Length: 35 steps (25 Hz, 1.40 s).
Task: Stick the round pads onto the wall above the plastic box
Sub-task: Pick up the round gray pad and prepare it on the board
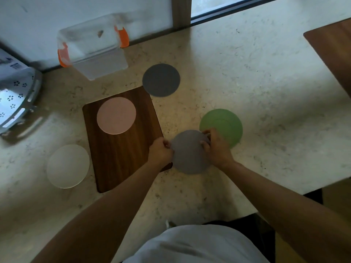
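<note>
Both hands hold one grey round pad near the counter's front middle: my left hand pinches its left edge, my right hand grips its right edge. A green pad lies just behind my right hand. A darker grey pad lies farther back, a pink pad rests on a wooden board, and a white pad lies at the left. The clear plastic box with orange clips stands at the back against the white wall.
A perforated metal tray sits at the far left. A window frame rises at the back. Another wooden board lies at the right edge. The counter's front edge steps back on the right.
</note>
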Tool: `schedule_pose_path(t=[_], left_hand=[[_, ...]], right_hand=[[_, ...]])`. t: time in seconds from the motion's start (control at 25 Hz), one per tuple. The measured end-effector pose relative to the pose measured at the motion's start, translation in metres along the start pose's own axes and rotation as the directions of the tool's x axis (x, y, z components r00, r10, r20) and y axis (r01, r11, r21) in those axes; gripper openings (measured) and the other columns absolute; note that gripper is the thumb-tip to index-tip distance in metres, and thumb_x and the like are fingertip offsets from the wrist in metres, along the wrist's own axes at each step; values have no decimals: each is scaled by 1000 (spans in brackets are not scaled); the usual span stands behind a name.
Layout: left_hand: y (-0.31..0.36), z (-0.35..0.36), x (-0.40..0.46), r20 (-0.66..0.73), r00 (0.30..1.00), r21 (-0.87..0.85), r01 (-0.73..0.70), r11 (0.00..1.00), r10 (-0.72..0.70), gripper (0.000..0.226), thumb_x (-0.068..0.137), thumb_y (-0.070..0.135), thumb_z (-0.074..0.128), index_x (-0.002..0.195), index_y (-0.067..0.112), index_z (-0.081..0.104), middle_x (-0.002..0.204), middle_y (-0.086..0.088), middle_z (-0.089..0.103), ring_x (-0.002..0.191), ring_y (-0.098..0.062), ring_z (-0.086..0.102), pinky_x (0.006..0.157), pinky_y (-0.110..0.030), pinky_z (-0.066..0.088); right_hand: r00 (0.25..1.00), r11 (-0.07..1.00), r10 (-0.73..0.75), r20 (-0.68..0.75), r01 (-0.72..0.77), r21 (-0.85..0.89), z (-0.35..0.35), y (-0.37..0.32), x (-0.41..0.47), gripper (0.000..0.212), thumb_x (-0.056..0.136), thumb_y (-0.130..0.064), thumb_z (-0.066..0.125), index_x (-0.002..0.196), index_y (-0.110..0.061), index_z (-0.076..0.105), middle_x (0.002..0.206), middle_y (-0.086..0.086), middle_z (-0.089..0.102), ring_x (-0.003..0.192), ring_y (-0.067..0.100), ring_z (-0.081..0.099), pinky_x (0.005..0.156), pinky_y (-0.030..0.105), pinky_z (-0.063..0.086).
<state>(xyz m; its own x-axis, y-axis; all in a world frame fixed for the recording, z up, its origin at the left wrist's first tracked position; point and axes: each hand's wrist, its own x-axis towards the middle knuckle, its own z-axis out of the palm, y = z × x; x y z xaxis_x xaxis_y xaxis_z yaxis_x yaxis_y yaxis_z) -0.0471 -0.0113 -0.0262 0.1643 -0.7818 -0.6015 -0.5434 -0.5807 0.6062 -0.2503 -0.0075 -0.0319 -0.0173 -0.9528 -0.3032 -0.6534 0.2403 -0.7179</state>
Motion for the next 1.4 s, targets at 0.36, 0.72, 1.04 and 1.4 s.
schedule_pose_path(t=[0.36, 0.72, 1.04, 1.4], left_hand=[[73, 45, 29, 75, 997, -179, 3, 984, 11, 13, 83, 3, 73, 92, 4, 63, 96, -18, 70, 87, -30, 70, 76, -49, 61], [98, 70, 49, 27, 989, 27, -149, 988, 148, 15, 78, 11, 76, 90, 11, 67, 85, -8, 71, 79, -23, 69, 74, -44, 61], [102, 89, 45, -75, 951, 360, -256, 897, 301, 23, 85, 17, 67, 104, 5, 66, 104, -13, 60, 86, -20, 54, 78, -30, 49], [109, 92, 44, -79, 983, 253, -143, 957, 168, 22, 75, 3, 67, 95, 6, 58, 107, -11, 54, 94, -25, 54, 81, -35, 52]], right_hand=[[971, 996, 87, -221, -86, 14, -71, 39, 45, 29, 89, -20, 67, 116, -12, 60, 106, 11, 69, 86, 16, 61, 73, 22, 42], [965, 991, 121, -233, -132, -35, -84, 64, 76, 32, 88, -25, 68, 117, -13, 63, 110, 9, 67, 92, 18, 61, 77, 24, 44], [963, 962, 77, -259, -140, -234, -78, 73, 71, 42, 86, -36, 68, 119, -11, 61, 118, 14, 51, 108, 28, 47, 93, 34, 42], [965, 978, 146, -216, -174, -118, -82, 62, 76, 34, 84, -25, 71, 110, -13, 52, 110, 7, 60, 96, 22, 56, 79, 31, 48]])
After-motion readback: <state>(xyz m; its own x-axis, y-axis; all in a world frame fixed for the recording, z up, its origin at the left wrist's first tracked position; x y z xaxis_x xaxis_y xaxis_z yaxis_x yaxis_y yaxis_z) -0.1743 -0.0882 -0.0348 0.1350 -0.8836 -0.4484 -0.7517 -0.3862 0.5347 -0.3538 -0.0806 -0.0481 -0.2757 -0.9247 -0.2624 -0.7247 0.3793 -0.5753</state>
